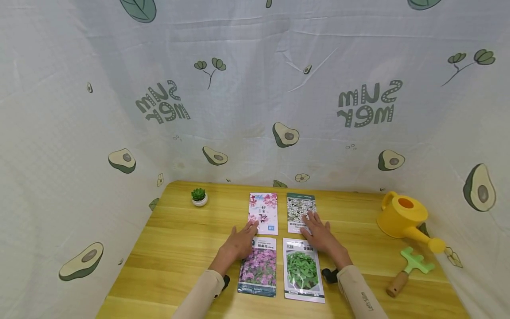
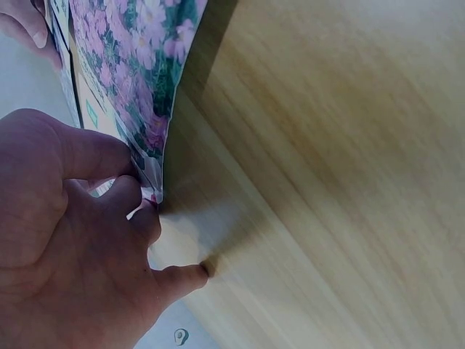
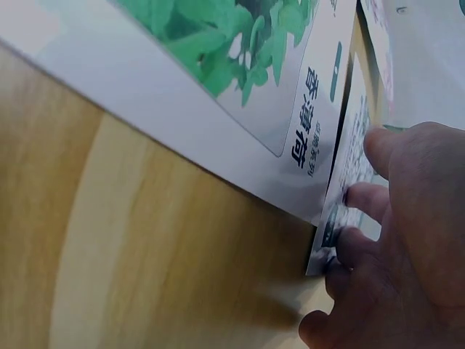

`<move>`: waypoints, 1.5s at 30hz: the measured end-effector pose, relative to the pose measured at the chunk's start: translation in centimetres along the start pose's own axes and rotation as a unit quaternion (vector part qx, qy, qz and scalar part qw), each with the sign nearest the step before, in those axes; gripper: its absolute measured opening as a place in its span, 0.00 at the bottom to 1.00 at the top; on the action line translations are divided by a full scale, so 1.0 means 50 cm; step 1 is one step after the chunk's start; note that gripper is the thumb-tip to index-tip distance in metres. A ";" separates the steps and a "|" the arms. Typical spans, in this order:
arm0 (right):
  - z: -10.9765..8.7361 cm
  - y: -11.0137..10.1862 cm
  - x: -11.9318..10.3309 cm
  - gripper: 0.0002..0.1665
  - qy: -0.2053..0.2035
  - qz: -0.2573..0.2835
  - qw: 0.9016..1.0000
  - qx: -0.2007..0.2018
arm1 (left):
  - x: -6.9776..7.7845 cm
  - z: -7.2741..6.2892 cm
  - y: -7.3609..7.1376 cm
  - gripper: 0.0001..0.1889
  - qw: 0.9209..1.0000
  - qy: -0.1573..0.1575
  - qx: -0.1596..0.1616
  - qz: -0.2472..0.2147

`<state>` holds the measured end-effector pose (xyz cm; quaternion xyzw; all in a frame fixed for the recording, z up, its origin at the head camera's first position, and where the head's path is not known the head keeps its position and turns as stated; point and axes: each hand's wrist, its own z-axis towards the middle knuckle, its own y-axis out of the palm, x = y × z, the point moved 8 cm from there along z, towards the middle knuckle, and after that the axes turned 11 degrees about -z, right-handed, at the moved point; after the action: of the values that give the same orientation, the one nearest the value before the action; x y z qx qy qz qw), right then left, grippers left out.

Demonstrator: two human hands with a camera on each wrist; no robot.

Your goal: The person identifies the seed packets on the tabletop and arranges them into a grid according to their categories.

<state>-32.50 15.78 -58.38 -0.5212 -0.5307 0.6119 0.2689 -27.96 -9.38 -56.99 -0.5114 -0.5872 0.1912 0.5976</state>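
My left hand [image 1: 239, 243] lies at the lower left corner of a pink-blossom seed packet [image 1: 266, 208], its fingertips touching that corner. Its thumb overlaps the top corner of a purple-flower seed packet [image 1: 258, 268] in the left wrist view, and the little finger reaches out to the wood. Palm down, my right hand [image 1: 320, 235] has its fingers spread over the lower right part of a white-flower seed packet [image 1: 296, 212]. Just below it is a seed packet with green leaves [image 1: 303, 270]. The four sit in two rows of two, flat on the wooden table [image 1: 171, 266].
A small potted succulent [image 1: 199, 197] stands at the back left. On the right are a yellow watering can [image 1: 402, 217] and a green hand rake [image 1: 412, 263] with a wooden handle. A printed white cloth [image 1: 247, 97] hangs behind the table and along its sides.
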 end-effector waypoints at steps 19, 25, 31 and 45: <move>0.005 0.010 -0.012 0.42 -0.028 0.012 0.999 0.020 | 0.000 0.002 -0.001 0.29 1.000 -0.001 0.001 -0.006; -0.002 -0.005 -0.031 0.39 -0.018 0.001 1.000 0.007 | -0.002 0.004 -0.001 0.28 1.000 -0.001 0.001 -0.006; -0.001 -0.002 -0.037 0.39 -0.024 0.002 1.000 0.015 | -0.003 0.003 -0.002 0.28 1.000 0.002 0.002 -0.008; -0.009 0.002 -0.046 0.38 -0.017 -0.002 1.000 0.009 | -0.007 -0.001 0.004 0.25 0.999 0.008 0.011 -0.031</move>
<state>-31.37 13.88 -57.59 -0.5073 -0.5310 0.6248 0.2652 -27.94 -9.61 -57.36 -0.4878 -0.5958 0.1749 0.6135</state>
